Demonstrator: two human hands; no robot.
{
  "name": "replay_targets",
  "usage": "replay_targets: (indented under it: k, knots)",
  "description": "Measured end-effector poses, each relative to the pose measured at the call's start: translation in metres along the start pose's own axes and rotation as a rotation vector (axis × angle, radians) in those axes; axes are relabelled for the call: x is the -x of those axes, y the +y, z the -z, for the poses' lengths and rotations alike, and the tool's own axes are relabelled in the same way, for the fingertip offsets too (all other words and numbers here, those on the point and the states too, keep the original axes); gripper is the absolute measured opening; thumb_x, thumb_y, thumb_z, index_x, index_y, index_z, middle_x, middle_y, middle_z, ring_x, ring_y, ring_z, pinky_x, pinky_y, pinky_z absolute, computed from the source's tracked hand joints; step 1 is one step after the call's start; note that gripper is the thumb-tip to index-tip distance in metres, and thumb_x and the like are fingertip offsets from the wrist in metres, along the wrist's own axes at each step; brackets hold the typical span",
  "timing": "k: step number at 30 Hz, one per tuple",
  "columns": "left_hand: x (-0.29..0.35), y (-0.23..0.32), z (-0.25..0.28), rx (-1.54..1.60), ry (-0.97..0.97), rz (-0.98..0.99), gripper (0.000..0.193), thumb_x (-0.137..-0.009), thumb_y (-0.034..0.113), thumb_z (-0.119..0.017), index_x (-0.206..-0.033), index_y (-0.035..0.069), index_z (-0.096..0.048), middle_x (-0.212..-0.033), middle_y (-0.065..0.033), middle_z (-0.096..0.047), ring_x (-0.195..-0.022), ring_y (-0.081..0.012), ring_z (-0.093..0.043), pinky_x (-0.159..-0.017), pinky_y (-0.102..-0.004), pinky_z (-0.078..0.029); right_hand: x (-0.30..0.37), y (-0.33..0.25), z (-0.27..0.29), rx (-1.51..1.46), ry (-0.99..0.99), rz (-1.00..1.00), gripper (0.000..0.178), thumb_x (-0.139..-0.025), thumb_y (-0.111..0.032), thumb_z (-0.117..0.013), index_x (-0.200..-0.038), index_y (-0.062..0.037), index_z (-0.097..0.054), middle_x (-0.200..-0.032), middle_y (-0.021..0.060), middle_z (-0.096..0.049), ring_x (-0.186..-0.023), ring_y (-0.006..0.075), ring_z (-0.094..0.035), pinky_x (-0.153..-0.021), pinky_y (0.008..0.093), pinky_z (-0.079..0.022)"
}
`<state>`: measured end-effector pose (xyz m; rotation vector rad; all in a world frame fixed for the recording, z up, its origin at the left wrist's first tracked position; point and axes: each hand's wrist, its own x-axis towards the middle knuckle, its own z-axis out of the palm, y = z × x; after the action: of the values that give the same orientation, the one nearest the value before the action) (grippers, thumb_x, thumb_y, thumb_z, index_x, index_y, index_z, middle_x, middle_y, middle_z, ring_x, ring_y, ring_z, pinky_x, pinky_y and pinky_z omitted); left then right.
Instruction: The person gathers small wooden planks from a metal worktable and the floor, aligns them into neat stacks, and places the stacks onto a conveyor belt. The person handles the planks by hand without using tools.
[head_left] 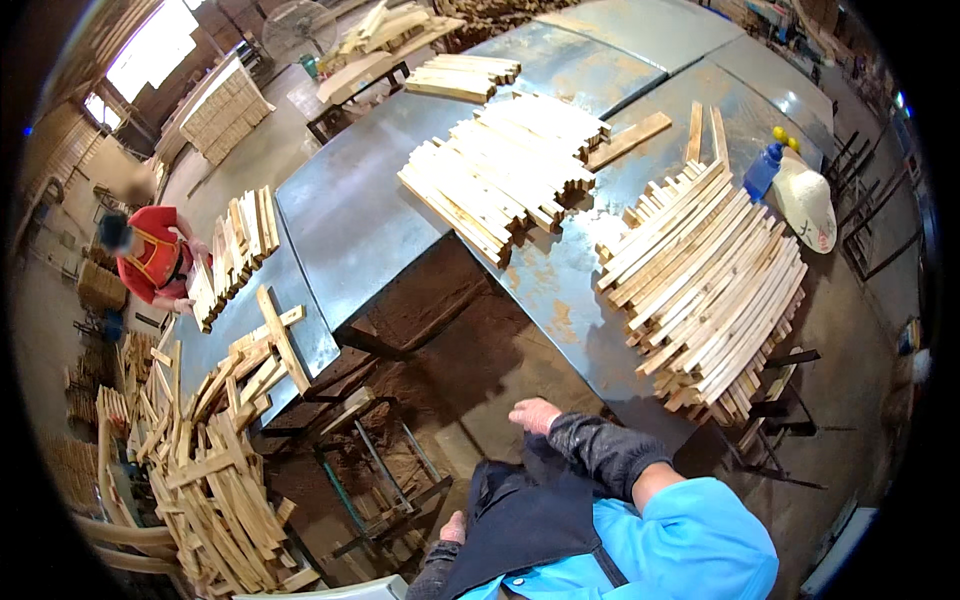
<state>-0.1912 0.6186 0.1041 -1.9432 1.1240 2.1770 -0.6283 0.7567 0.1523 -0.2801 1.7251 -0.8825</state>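
Note:
My right hand (535, 415) is in front of my dark apron, near the table's front edge. Its fingers point left, look loosely apart and hold nothing I can see. Lower down, my left hand (453, 527) hangs beside the apron, its fingers mostly hidden. Both forearms wear dark sleeve covers. Nearest my right arm, a big stack of wooden strips (700, 280) lies on the metal-topped table (560, 300). Farther off, another spread of pale strips (500, 165) lies on the table, with a smaller bundle (462, 76) behind it.
A blue bottle (763, 172) and a pale hat (804, 203) sit at the table's right edge. At left, a person in red (150, 250) handles a row of strips (238, 250). Loose wood (215, 500) is heaped at lower left, beside a metal-framed rack (375, 470).

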Motion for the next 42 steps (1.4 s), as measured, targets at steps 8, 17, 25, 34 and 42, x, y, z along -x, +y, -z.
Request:
replay_targets:
  k: [8,17,25,34,42]
  knots:
    - [-0.009,0.103,-0.028,-0.124,0.081,-0.038,0.063,-0.112,0.053,-0.066,-0.136,-0.005,-0.074,-0.125,-0.0136,-0.079,-0.105,-0.0331,-0.074,-0.093,-0.0453,-0.060,-0.068,-0.109,0.053,0.087,0.172,0.072,0.063,-0.100,-0.041,-0.074,-0.144,0.0040,-0.067,-0.130,0.0194,-0.078,-0.113,0.0333,-0.075,-0.103,0.0442,-0.057]
    - [-0.141,0.245,-0.032,-0.074,-0.022,0.042,0.063,-0.110,0.050,-0.068,-0.139,-0.005,-0.072,-0.129,-0.0112,-0.078,-0.113,-0.0273,-0.071,-0.104,-0.0418,-0.054,-0.150,-0.250,0.198,-0.019,1.063,0.192,0.076,-0.102,-0.029,-0.070,-0.170,-0.0082,-0.044,-0.163,0.0279,-0.056,-0.152,0.0439,-0.052,-0.130,0.0454,-0.039]
    - [-0.197,0.455,-0.073,-0.071,-0.030,0.265,0.039,-0.108,0.043,-0.064,-0.078,0.019,-0.056,-0.064,-0.0001,-0.048,-0.053,-0.0202,-0.043,-0.050,-0.0433,-0.031,-0.200,-0.321,0.300,0.141,0.860,-0.363,0.079,-0.104,-0.040,-0.063,-0.175,-0.0151,-0.036,-0.172,0.0231,-0.047,-0.153,0.0428,-0.051,-0.128,0.0502,-0.042]
    - [-0.237,0.645,-0.288,-0.475,-0.246,-0.361,0.033,-0.109,0.036,-0.069,-0.104,0.004,-0.077,-0.090,0.0022,-0.064,-0.084,-0.0108,-0.055,-0.077,-0.0290,-0.045,-0.220,-0.327,0.306,0.020,0.982,-0.273,0.079,-0.103,-0.045,-0.073,-0.170,-0.0113,-0.046,-0.166,0.0236,-0.055,-0.151,0.0427,-0.053,-0.124,0.0490,-0.045]
    - [-0.253,0.644,-0.473,-0.656,-0.375,-0.338,0.051,-0.105,0.039,-0.073,-0.128,-0.006,-0.073,-0.106,-0.0085,-0.075,-0.094,-0.0184,-0.067,-0.088,-0.0343,-0.055,-0.217,-0.324,0.306,0.031,1.075,-0.150,0.075,-0.097,-0.041,-0.080,-0.162,-0.0102,-0.058,-0.145,0.0265,-0.067,-0.136,0.0458,-0.060,-0.117,0.0523,-0.048]
